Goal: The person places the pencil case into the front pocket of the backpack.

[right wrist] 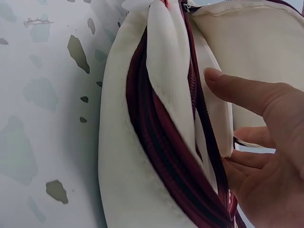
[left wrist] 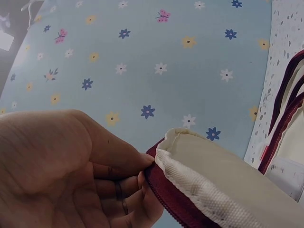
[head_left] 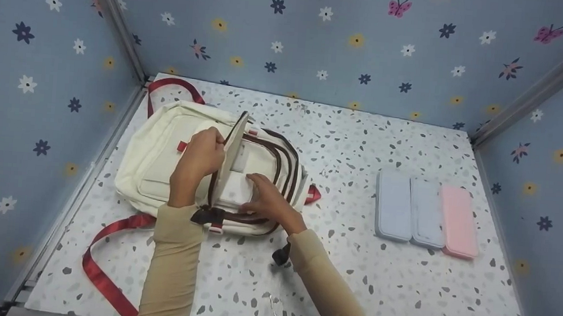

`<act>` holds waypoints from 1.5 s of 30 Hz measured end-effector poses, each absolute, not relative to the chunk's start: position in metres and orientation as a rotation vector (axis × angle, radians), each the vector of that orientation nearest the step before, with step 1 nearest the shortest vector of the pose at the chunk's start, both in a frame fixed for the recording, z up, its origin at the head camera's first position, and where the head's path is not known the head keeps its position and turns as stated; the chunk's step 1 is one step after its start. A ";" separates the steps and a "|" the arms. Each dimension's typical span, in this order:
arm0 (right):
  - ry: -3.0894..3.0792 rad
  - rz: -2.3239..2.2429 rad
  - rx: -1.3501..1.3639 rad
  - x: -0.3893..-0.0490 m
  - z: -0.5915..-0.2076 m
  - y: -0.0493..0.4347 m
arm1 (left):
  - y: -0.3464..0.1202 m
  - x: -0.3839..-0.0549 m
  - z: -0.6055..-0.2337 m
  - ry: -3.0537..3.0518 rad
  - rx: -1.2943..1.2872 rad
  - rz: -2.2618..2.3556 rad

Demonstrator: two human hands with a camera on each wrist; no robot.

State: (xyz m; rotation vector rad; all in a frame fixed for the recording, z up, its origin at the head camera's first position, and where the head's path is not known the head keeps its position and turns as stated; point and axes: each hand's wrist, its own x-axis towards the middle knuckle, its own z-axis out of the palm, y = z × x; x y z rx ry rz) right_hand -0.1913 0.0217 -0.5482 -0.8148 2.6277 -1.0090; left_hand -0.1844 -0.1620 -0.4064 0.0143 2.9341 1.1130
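A cream backpack (head_left: 165,125) with red straps and dark red zippers lies on the table, its front pocket unzipped. My left hand (head_left: 205,155) pinches the zippered edge of the raised pocket flap (left wrist: 204,185) between thumb and curled fingers. Inside the pocket sits a flat white object (head_left: 234,187), partly hidden; a greyish piece (head_left: 240,157) shows beyond it. My right hand (head_left: 271,202) reaches into the opening beside the white object, thumb and fingers spread apart. In the right wrist view its fingers (right wrist: 249,159) lie along the pale object's lower end.
Two light blue cases (head_left: 394,205) and a pink case (head_left: 458,220) lie side by side at the right of the table. A red strap (head_left: 104,279) trails toward the near left edge. Flower-patterned panels (head_left: 319,46) enclose the back and both sides.
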 end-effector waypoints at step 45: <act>2.305 -1.391 -0.593 -0.184 -0.549 0.005 | -0.162 -0.185 -0.407 2.945 0.038 1.101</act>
